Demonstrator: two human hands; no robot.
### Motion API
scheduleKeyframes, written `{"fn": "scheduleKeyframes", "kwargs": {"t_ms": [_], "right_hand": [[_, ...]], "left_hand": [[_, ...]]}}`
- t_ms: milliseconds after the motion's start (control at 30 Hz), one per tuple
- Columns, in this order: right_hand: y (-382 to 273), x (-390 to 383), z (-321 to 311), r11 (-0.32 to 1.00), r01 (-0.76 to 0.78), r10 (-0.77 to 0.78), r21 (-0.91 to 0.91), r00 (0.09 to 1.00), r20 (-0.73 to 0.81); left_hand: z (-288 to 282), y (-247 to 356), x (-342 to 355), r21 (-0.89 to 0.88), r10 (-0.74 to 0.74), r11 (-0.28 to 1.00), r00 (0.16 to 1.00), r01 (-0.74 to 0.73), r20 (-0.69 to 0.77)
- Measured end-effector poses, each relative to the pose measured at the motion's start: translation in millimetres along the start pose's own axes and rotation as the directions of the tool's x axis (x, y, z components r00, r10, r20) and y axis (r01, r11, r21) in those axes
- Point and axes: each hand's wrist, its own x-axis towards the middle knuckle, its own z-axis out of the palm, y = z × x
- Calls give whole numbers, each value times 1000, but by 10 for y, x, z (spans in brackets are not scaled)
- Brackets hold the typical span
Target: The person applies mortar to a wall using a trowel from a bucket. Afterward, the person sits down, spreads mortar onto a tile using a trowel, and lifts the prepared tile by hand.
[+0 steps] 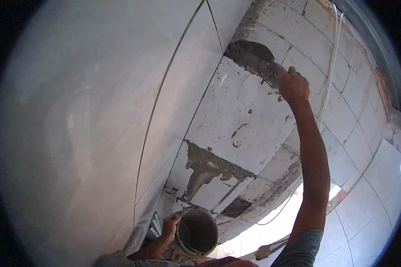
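Note:
My right hand (295,85) is closed around what looks like a trowel (275,74), its blade smeared with grey mortar and hard to tell apart from the bed behind it. The blade is at a strip of wet mortar (249,60) along the upper edge of a pale wall tile (247,107). A darker rounded patch tops that strip. Lower down, my left hand (169,224) grips the rim of a round bucket (197,229) that has a dark, mortar-stained inside.
Large pale tiles (98,102) cover the wall at left. More mortar (209,167) is smeared below the middle tile. White cables (331,66) run down the bare block wall (298,35) at right. A bright opening (271,222) lies under my right arm.

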Motion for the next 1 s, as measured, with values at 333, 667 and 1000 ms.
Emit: {"fn": "scheduleKeyframes", "kwargs": {"t_ms": [333,667,1000], "right_hand": [[-19,-89,42,981,190,-188,28,980,-60],[18,11,-36,980,198,-198,-36,980,2],[95,-25,-184,999,35,-36,24,998,48]], "left_hand": [[13,-226,102,-91,125,989,991,-120,53],[-27,0,-27,-61,-25,998,996,30,86],[81,110,-130,-133,-76,988,995,83,63]]}}
